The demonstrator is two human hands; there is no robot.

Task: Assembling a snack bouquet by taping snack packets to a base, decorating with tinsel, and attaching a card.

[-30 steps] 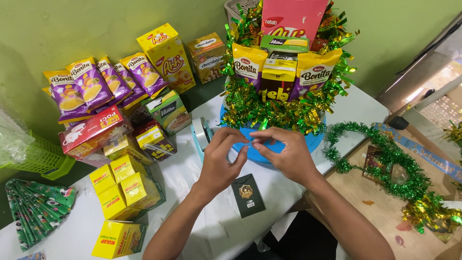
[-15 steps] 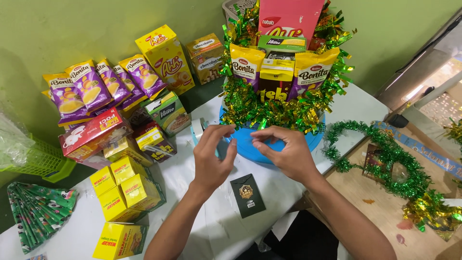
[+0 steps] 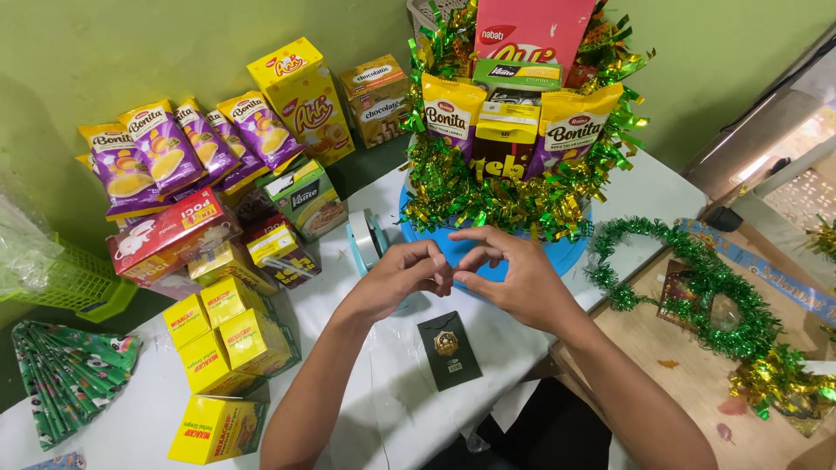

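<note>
1. Two bare hands meet over the white table (image 3: 383,409) in the head view: the left hand (image 3: 402,277) and the right hand (image 3: 514,280) have their fingertips touching, just in front of the blue base (image 3: 566,252) of a snack tower.
2. Both sets of fingers are curled and pinched together; whether anything sits between them is too small to tell.
3. Just beyond the fingers, green and gold tinsel (image 3: 488,196) wraps the tower.
4. Left of the left fingers, close by, stands a pale blue tape dispenser (image 3: 367,240).
5. Below the fingers, nearer the person, lies a small dark card (image 3: 448,350).
6. Well to the left of the fingers sit yellow boxes (image 3: 228,335) and purple snack bags (image 3: 165,152).
7. Right of the right fingers, a green tinsel garland (image 3: 710,278) lies apart.
</note>
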